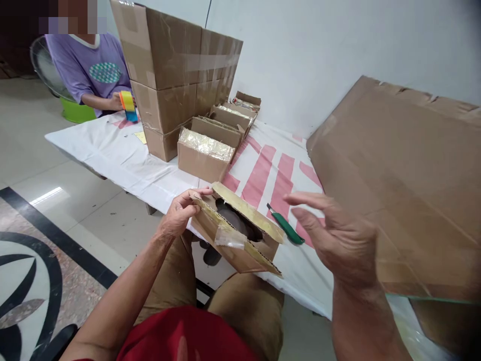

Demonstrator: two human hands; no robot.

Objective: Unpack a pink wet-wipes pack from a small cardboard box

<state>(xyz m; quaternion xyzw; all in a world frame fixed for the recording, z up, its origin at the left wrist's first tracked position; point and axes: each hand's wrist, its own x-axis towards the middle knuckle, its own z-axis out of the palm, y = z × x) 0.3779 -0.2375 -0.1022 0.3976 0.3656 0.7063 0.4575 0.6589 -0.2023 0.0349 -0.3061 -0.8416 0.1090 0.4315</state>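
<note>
Two hands working at table [112, 150] edge: left hand [180, 213] gripping small open box [236, 235] overhanging the near edge; right hand [334, 235] hovering open, empty, just beside green cutter [287, 228].

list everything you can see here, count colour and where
small open carton: 1, brown, held at table edge, dark contents
utility knife: 1, green, on cloth beside carton
open cartons: about 4 in a row, brown, gold foil inside, mid table
taped boxes: stack, brown, far table
flat cardboard: 1, brown, right, leaning on wall
table cloth: 1, white with red print
co-worker: 1, purple shirt, far left, holding tape dispenser
left hand: fingers gripping carton
right hand: open, empty
</note>
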